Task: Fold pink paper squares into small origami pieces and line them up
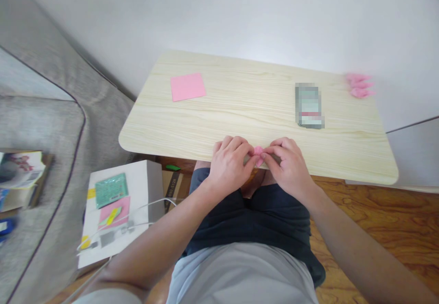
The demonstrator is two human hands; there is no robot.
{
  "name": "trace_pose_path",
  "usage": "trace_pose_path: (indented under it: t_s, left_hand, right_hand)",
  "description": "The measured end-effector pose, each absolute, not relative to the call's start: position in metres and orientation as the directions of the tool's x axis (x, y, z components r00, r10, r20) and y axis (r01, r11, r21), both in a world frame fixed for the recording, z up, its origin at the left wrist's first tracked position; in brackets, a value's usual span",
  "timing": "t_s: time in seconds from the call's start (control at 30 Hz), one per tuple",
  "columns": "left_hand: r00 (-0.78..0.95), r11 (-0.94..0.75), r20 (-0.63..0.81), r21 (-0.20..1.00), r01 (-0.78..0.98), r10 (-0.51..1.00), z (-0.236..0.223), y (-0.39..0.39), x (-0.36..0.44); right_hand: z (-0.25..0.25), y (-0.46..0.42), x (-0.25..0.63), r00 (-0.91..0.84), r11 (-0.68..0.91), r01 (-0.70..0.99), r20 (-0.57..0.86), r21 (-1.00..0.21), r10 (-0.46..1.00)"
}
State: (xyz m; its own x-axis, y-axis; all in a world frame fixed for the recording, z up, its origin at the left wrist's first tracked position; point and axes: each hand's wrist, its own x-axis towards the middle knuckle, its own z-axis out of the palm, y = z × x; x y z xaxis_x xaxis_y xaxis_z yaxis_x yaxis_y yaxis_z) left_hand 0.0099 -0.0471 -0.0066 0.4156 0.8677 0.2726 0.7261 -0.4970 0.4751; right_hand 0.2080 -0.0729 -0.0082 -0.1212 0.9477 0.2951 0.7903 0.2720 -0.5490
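Between my two hands, at the front edge of the pale wooden table (240,107), is a small folded piece of pink paper (258,150). My left hand (231,160) pinches it from the left with thumb and forefinger. From the right, the thumb and forefinger of my right hand (286,162) pinch it too. Fingertips cover part of the paper, so its exact shape is hard to make out. A flat stack of pink paper squares (188,87) lies at the table's left. Several folded pink paper pieces (360,86) sit together at the far right corner.
A pixelated phone-like object (309,106) lies on the table, right of centre. To the lower left stands a white box (137,180) bearing a green packet (111,190), pink paper and white cables. A grey sofa (99,116) borders the left side; a white wall rises behind the table.
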Motion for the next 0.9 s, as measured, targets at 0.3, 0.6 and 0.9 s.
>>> trace_pose_path:
  t_s: [0.3,0.6,0.9]
  left_hand:
    - [0.487,-0.518,0.192,0.447,0.73,0.852,0.001,-0.038,0.006]
    - [0.522,-0.559,0.222,0.469,0.683,0.824,-0.002,-0.026,0.005]
    - [0.511,-0.55,0.227,0.493,0.674,0.829,-0.002,-0.025,0.005]
  right_hand:
    - [-0.001,-0.071,0.202,-0.035,0.127,0.824,0.174,-0.552,0.984]
    - [-0.007,-0.076,0.205,-0.011,0.162,0.803,0.257,-0.574,0.966]
    - [-0.008,-0.077,0.214,-0.052,0.223,0.773,0.292,-0.594,0.955]
